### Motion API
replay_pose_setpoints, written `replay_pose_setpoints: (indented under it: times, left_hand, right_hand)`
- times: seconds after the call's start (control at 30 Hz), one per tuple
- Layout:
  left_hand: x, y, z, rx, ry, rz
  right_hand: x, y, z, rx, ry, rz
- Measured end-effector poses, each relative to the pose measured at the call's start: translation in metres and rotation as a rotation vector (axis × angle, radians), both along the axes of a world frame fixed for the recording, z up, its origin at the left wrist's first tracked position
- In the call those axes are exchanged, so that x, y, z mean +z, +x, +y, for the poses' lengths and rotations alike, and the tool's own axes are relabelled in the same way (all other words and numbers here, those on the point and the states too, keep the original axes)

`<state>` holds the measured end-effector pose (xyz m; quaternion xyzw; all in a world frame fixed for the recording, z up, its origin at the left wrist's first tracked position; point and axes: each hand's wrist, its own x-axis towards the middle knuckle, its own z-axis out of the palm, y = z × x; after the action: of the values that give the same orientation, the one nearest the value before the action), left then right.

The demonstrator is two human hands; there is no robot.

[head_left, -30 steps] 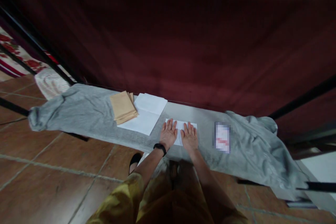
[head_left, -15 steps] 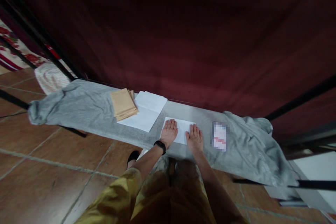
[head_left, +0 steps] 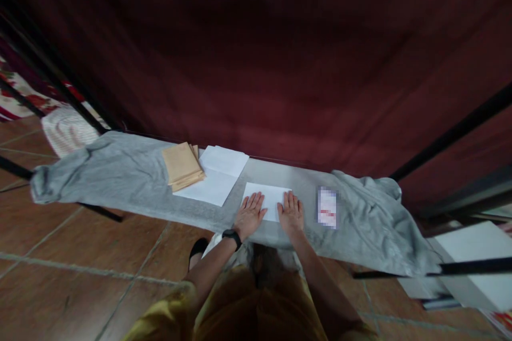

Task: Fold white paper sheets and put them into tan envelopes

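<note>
Alongside the dark red curtain (head_left: 280, 90) runs a narrow counter (head_left: 120, 170) draped in grey cloth (head_left: 360, 213). Creased white sheets (head_left: 218, 176) lie toward the left; a smaller white paper (head_left: 271, 201) rests flat near the middle. Brown packets (head_left: 182, 165) overlap the sheets. Left hand (head_left: 248, 218) and right hand (head_left: 292, 217) lie on the paper, fingers (head_left: 290, 201) extended, slightly parted, pinching nothing. Uneven pressure could skew or wrinkle it, especially if the soft cloth bunches underneath.
</note>
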<state>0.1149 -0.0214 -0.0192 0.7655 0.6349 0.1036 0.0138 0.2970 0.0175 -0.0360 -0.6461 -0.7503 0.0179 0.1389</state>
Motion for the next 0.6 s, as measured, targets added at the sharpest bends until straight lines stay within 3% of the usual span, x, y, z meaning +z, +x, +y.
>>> replay_pose_setpoints:
  times: [0.17,0.4,0.6]
  left_hand:
    - [-0.002,-0.017,-0.014,0.137,0.018,0.025]
    - [-0.005,-0.014,-0.016,0.169,0.041,0.046]
    - [-0.003,-0.013,-0.017,0.171,0.040,0.069]
  right_hand:
    - [0.001,0.000,0.001,-0.004,-0.024,0.003]
    - [0.003,-0.013,-0.009,-0.027,0.037,0.026]
    - [-0.002,-0.025,-0.037,0.178,0.038,0.029]
